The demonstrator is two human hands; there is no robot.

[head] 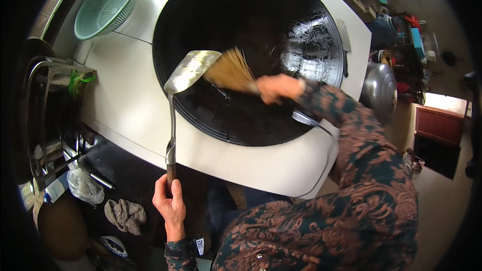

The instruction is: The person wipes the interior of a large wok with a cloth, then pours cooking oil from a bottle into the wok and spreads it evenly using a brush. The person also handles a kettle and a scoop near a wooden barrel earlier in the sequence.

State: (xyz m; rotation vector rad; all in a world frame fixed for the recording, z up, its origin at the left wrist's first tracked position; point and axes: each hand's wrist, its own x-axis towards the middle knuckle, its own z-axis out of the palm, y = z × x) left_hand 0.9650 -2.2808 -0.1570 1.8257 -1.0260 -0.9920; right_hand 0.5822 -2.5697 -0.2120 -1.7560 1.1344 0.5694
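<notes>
My left hand (170, 199) grips the wooden handle of a wok spatula (194, 70), whose broad metal blade is raised at the left side of a large black wok (241, 19). In my right hand (278, 87) is a straw wok brush (231, 70), held by its bound end. Both the hand and the bristles are blurred. The bristles point left, over the wok, and appear to meet or overlap the blade's edge; whether they touch it I cannot tell. A wet sheen shows on the wok's right wall.
The wok is set in a white tiled stove top (124, 79). A green plastic basket (107, 5) stands at upper left. A cleaver (343, 39) lies by the wok's right rim. On the dark counter at lower left are a grey rag (125, 215), a plastic bag (84, 185) and a bowl (113, 245).
</notes>
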